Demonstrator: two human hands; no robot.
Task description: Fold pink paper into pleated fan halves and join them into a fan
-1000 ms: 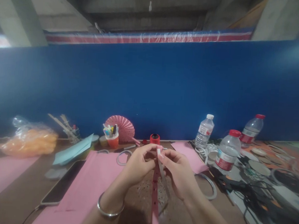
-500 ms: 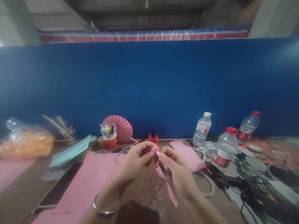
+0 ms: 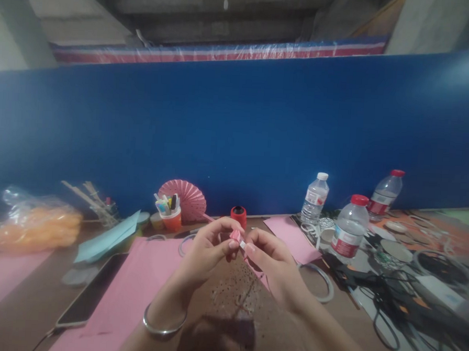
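Observation:
My left hand (image 3: pixel 207 253) pinches a small pink folded piece (image 3: pixel 236 235), seemingly paper, between thumb and fingertips. Close beside it, my right hand (image 3: pixel 276 264) has its thumb and fingers pressed together at a small white bit (image 3: pixel 242 244) next to the pink piece. A narrow pink strip (image 3: pixel 259 274) runs down from there and is mostly covered by my right hand. Both hands are raised over the brown table (image 3: pixel 277 335). Dark specks (image 3: pixel 238 296) lie scattered beneath them. A silver bangle (image 3: pixel 163 326) circles my left wrist.
Behind stand a red cylinder (image 3: pixel 238 215), a pink pleated fan (image 3: pixel 184 198) and a cup of pens (image 3: pixel 172 219). Pink sheets (image 3: pixel 146 275) and a dark tablet (image 3: pixel 94 296) lie left. Bottles (image 3: pixel 349 228), cables (image 3: pixel 404 305) and a grey ring (image 3: pixel 325 285) crowd the right.
The pink piece and white bit have turned between my fingers, and the white bit slants more. The dangling pink strip has swung behind my right hand. The view has shifted slightly.

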